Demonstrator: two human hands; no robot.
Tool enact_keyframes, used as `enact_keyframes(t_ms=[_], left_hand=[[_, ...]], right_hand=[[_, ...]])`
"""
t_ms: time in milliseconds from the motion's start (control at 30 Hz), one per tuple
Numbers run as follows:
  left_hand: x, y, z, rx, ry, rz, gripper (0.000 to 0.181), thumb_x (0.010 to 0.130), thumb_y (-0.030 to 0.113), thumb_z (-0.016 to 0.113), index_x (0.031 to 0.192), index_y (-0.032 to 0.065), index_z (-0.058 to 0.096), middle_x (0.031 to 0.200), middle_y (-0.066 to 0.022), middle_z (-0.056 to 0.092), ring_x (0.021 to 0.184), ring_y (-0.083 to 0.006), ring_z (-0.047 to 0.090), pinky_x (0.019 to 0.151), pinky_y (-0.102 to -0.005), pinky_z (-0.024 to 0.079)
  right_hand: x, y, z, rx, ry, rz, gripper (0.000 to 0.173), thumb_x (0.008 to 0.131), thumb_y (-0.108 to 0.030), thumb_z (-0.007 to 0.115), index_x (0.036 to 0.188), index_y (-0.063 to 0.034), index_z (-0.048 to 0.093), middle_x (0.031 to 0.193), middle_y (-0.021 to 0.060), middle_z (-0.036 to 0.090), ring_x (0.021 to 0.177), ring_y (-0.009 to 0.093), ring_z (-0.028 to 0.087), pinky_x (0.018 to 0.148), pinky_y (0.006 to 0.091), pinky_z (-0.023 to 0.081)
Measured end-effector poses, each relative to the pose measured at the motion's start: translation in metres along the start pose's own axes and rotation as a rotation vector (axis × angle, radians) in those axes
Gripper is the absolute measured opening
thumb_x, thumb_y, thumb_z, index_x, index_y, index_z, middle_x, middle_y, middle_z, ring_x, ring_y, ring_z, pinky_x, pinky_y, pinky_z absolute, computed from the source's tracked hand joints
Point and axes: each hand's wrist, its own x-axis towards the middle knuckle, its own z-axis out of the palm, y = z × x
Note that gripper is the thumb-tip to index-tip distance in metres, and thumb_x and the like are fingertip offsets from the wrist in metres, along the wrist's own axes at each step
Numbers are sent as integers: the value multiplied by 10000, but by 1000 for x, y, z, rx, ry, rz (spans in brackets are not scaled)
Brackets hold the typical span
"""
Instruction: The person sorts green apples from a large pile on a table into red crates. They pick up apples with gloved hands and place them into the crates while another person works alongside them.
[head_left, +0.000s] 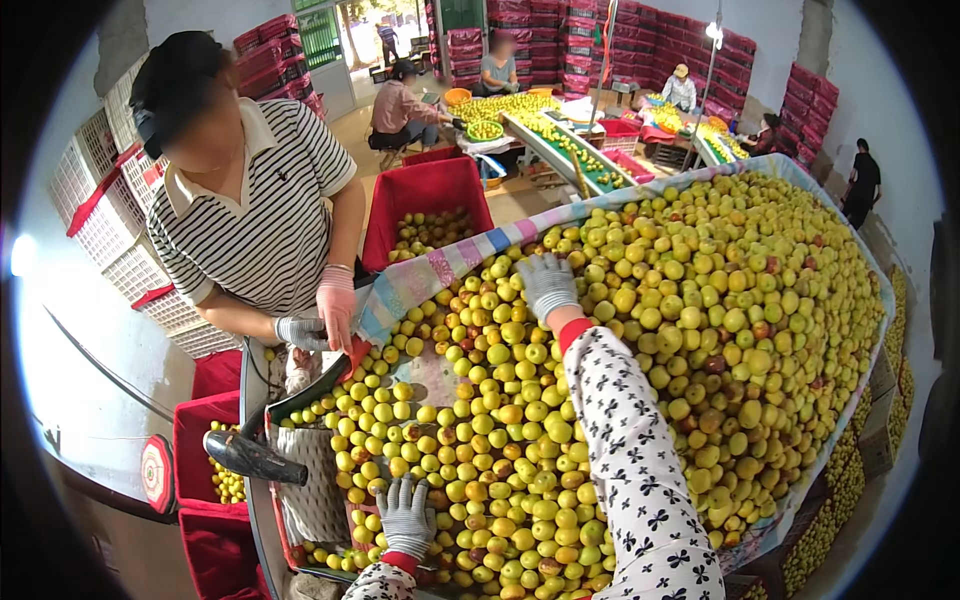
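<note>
A large heap of yellow-green fruit (720, 300), apparently jujubes, some with reddish-brown patches, fills a cloth-lined bin. Lower in the view, my left hand (406, 517), in a grey striped knit glove, lies palm down on loose fruit, its fingers spread and gripping nothing. Farther off, my right hand (549, 286) wears a similar glove and rests with fingers apart against fruit near the patterned cloth rim (472, 255). What lies under both palms is hidden. To the left of the fruit is a pale, dimpled roller or pad (307, 469).
A person (255, 195) in a striped shirt stands left, gloved hands at the bin's edge. A black hair dryer (255, 455) juts over the roller. Red-lined crates (427, 184) holding fruit stand beyond the rim. Several people sit around sorting conveyors (570, 150) farther back.
</note>
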Motion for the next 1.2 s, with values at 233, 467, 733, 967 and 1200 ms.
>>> enact_keyframes(t_ms=[233, 467, 733, 967, 1200], left_hand=[[0, 0, -2, -63, 47, 30, 455, 767, 185, 560, 1203, 52, 551, 1332, -193, 488, 1215, -387, 445, 1067, -554, 290], [-5, 13, -12, -187, 95, 88, 512, 775, 189, 578, 1268, 54, 539, 1371, -216, 452, 1251, -425, 418, 1065, -545, 310], [-31, 50, -17, -317, 71, 97, 514, 797, 181, 564, 1299, 79, 521, 1393, -232, 429, 1265, -461, 395, 1086, -572, 274], [-42, 46, -18, -244, 90, 182, 554, 792, 201, 582, 1326, 74, 503, 1413, -230, 408, 1294, -452, 362, 1103, -558, 247], [-46, 46, -9, -77, -30, 123, 636, 792, 283, 611, 1391, 149, 444, 1476, -133, 350, 1372, -401, 267, 1128, -586, 163]], right_hand=[[-37, -78, 16, -96, -268, 5, 386, 978, -244, 365, 1324, -295, 530, 1407, 99, 435, 1362, 315, 313, 1050, 670, 167], [-95, -136, -10, 10, -541, -49, 433, 979, -257, 347, 1402, -289, 434, 1460, 142, 389, 1376, 351, 298, 1036, 657, 226], [-183, -177, -30, -16, -370, -187, 441, 989, -225, 323, 1413, -227, 446, 1475, 123, 370, 1389, 308, 280, 1050, 678, 168], [-247, -202, -88, 309, -640, -312, 481, 944, -233, 453, 1420, -185, 410, 1453, 67, 399, 1313, 247, 404, 1053, 615, 260], [-201, -70, -134, 275, -228, -111, 184, 871, -150, 539, 894, -160, 721, 833, 75, 694, 803, 250, 683, 692, 400, 558]])
